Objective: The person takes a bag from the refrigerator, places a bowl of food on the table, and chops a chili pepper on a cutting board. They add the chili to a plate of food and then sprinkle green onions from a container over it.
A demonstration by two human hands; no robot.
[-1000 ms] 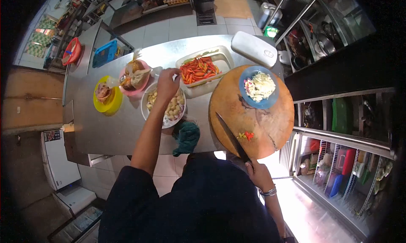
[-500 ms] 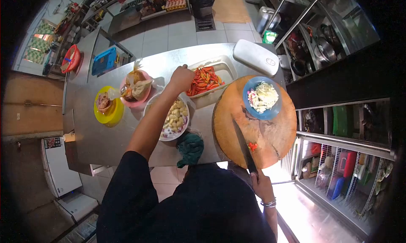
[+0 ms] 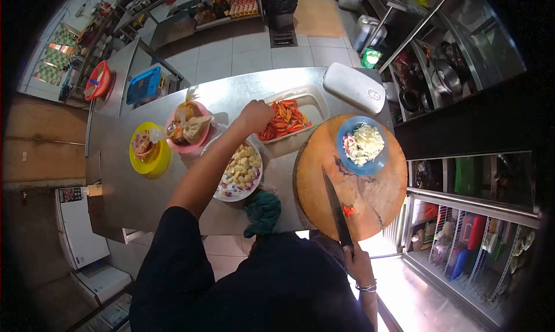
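My left hand (image 3: 256,117) is at the left end of a white tray (image 3: 318,109) of red chillies (image 3: 286,119); its fingertips are partly hidden among the chillies. My right hand (image 3: 359,264) holds a large knife (image 3: 337,207) by its handle, the blade lying over the round wooden board (image 3: 381,187). Beside the blade is a small heap of cut red chilli (image 3: 348,210). A blue bowl (image 3: 377,169) of pale chopped pieces stands at the back of the board. Under my left forearm, a white bowl (image 3: 234,196) holds peeled garlic (image 3: 243,165).
A green cloth (image 3: 263,211) lies at the near table edge. Pink (image 3: 203,136) and yellow (image 3: 155,165) bowls with bagged food stand left. A white lidded box (image 3: 354,88) lies behind the board. An open fridge (image 3: 457,245) is at the right.
My left hand has shifted slightly right and down in the view, to the chillies in the tray. The view has moved a little; my right hand keeps its hold on the knife.
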